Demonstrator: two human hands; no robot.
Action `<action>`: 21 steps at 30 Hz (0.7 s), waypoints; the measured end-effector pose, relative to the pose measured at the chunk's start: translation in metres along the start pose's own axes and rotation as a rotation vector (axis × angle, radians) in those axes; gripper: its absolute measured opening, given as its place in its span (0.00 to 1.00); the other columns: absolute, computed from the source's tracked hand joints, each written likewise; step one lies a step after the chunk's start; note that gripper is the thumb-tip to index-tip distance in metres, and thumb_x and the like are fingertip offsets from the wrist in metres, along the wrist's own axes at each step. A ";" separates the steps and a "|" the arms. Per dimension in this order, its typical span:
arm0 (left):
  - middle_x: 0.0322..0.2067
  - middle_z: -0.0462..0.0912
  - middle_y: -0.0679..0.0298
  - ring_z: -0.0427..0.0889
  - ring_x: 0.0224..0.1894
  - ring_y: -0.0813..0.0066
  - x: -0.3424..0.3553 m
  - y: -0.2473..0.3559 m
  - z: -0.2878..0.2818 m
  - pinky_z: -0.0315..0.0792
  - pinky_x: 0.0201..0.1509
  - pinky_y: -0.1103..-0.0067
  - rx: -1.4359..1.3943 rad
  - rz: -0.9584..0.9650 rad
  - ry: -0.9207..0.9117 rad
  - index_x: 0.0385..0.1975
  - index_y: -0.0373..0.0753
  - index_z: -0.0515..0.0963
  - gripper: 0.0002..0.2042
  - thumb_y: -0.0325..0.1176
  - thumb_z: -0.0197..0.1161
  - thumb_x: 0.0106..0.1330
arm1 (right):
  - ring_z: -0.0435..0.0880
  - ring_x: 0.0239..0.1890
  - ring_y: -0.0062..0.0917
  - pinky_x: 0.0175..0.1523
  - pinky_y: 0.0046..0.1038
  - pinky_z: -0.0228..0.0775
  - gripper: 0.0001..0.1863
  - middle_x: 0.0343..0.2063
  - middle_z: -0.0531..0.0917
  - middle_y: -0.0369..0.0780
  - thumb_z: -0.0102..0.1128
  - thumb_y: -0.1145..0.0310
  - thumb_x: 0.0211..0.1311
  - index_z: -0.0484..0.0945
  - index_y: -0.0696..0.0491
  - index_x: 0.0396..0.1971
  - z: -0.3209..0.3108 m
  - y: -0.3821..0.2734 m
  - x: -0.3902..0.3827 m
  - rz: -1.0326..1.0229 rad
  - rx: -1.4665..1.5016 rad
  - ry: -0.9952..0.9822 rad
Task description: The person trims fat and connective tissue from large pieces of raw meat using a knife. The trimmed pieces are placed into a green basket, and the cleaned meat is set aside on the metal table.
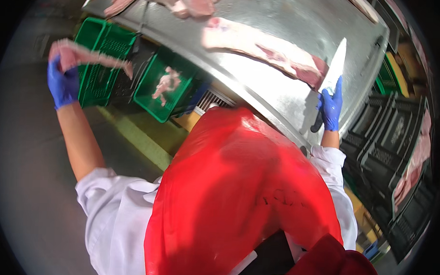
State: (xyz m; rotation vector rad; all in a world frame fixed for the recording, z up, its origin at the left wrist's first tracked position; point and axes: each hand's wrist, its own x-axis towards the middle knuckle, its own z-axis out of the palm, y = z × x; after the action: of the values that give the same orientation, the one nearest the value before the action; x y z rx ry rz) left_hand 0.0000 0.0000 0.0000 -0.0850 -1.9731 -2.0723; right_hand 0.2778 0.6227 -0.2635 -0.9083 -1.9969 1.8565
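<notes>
My left hand (62, 83), in a blue glove, grips a pale pink trimmed strip of meat (69, 54) out at the left, beside and over a green perforated crate (88, 31). My blue-gloved right hand (330, 105) is closed on a knife (338, 59), its long blade pointing away from me over the steel table (282, 13). A long slab of fatty meat (259, 47) lies on the table just left of the blade. A second green crate (149, 91), below the table's left edge, has pale scraps (166, 80) in it.
More meat pieces (191, 0) lie along the table's far side. Stacked black crates (375, 138) stand at the right, with a long piece of meat (418, 159) on them. A green crate (389, 70) is behind them. My red apron fills the lower middle.
</notes>
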 end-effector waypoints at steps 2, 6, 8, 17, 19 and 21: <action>0.38 0.81 0.64 0.78 0.38 0.74 0.029 -0.103 -0.104 0.74 0.42 0.77 -0.184 -0.143 -0.186 0.45 0.39 0.76 0.10 0.33 0.53 0.68 | 0.75 0.20 0.16 0.21 0.22 0.70 0.43 0.28 0.79 0.36 0.53 0.80 0.64 0.47 0.39 0.76 -0.003 0.008 -0.002 -0.036 0.019 0.017; 0.40 0.83 0.48 0.83 0.37 0.61 -0.034 -0.243 -0.050 0.76 0.45 0.70 1.271 0.068 0.008 0.42 0.26 0.78 0.19 0.35 0.69 0.57 | 0.75 0.20 0.17 0.20 0.22 0.70 0.45 0.28 0.79 0.36 0.55 0.81 0.63 0.46 0.37 0.76 -0.017 0.020 -0.021 0.006 0.068 0.019; 0.36 0.82 0.51 0.81 0.41 0.59 -0.096 -0.255 0.088 0.73 0.50 0.66 1.081 0.480 -0.337 0.46 0.32 0.78 0.20 0.36 0.71 0.57 | 0.75 0.21 0.17 0.19 0.19 0.70 0.44 0.29 0.78 0.36 0.54 0.82 0.64 0.47 0.39 0.76 -0.021 0.025 -0.031 0.026 0.057 0.048; 0.34 0.78 0.58 0.78 0.41 0.61 -0.236 -0.285 0.413 0.72 0.46 0.67 0.971 0.958 -1.193 0.37 0.39 0.77 0.09 0.34 0.60 0.58 | 0.71 0.14 0.16 0.19 0.21 0.68 0.45 0.20 0.77 0.35 0.56 0.78 0.65 0.44 0.35 0.76 -0.016 0.021 -0.040 0.100 0.030 0.121; 0.32 0.77 0.59 0.77 0.39 0.63 -0.234 -0.290 0.420 0.71 0.44 0.68 0.944 0.995 -1.252 0.34 0.40 0.76 0.07 0.34 0.59 0.58 | 0.75 0.16 0.16 0.22 0.23 0.72 0.44 0.22 0.80 0.37 0.54 0.78 0.64 0.45 0.37 0.76 -0.020 0.027 -0.045 0.077 -0.044 0.142; 0.32 0.78 0.58 0.79 0.38 0.60 -0.229 -0.287 0.425 0.73 0.43 0.66 0.924 0.958 -1.293 0.33 0.39 0.77 0.06 0.32 0.59 0.58 | 0.78 0.18 0.17 0.25 0.24 0.74 0.43 0.24 0.82 0.38 0.53 0.77 0.64 0.46 0.38 0.76 -0.023 0.031 -0.048 0.073 -0.070 0.143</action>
State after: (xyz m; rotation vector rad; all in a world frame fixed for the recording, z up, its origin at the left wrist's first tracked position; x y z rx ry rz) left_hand 0.0879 0.4644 -0.3034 -2.0101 -2.3724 -0.2613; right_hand 0.3363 0.6113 -0.2792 -1.1148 -1.9772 1.7157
